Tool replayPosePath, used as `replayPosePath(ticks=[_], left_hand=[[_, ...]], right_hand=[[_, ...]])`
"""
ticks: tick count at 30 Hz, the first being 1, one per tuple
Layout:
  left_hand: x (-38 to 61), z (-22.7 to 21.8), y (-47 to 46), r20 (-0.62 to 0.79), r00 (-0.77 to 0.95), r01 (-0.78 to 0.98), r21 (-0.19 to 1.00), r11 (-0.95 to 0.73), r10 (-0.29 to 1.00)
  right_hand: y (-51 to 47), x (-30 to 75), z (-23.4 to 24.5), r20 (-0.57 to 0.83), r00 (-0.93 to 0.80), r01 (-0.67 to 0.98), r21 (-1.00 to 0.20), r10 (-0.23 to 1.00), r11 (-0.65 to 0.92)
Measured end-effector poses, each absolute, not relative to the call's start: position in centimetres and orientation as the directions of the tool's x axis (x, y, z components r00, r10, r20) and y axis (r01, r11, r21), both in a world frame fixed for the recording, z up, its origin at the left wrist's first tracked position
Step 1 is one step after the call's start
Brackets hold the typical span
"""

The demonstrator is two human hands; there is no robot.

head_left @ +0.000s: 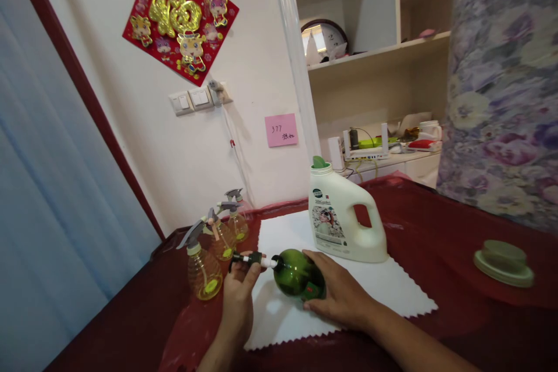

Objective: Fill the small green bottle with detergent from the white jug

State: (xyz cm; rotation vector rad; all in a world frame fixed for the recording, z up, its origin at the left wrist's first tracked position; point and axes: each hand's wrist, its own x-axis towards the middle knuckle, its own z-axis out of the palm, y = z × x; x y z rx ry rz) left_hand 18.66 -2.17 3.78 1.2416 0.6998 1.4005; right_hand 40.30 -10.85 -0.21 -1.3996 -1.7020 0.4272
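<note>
My right hand (337,290) is wrapped round a dark green glossy bottle (294,273), tilted on its side with its mouth toward the left. In my left hand (241,290) is a black pump head (255,258), pinched between thumb and fingers. The pump's white stem points at the bottle's mouth; I cannot tell how far it reaches inside. Behind my right hand stands a pale green detergent jug (346,218), its neck uncapped and a green spout piece showing in it. A white scallop-edged mat (283,325) lies under the jug and below my hands.
Several clear spray bottles (204,273) with grey triggers stand in a row at the left. A pale green round cap (503,263) rests at the right on the dark red table cover (436,226). The wall and a shelf (379,52) rise behind.
</note>
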Motion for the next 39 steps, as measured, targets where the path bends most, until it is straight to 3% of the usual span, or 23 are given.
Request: replayPosePath(ticks=[12, 18, 28, 39], left_hand=[[18.9, 4.5, -2.2, 0.234, 0.143, -0.426, 0.891, -0.154, 0.962], [18.7, 4.0, -1.9, 0.265, 0.129, -0.34, 0.917, -0.209, 0.956], [18.6, 5.0, -3.2, 0.366, 0.256, -0.116, 0.93, -0.348, 0.895], [18.4, 4.9, -3.0, 0.408, 0.283, -0.05, 0.91, -0.412, 0.868]], right_hand=[[-11.0, 40.3, -0.1, 0.411, 0.03, 0.614, -0.727, 0.911, 0.307], [-10.9, 40.4, -0.1, 0.402, 0.025, 0.621, -0.723, 0.915, 0.301], [-10.9, 40.4, -0.4, 0.425, -0.004, 0.636, -0.698, 0.905, 0.331], [-11.0, 40.4, -0.5, 0.415, 0.001, 0.652, -0.691, 0.91, 0.314]])
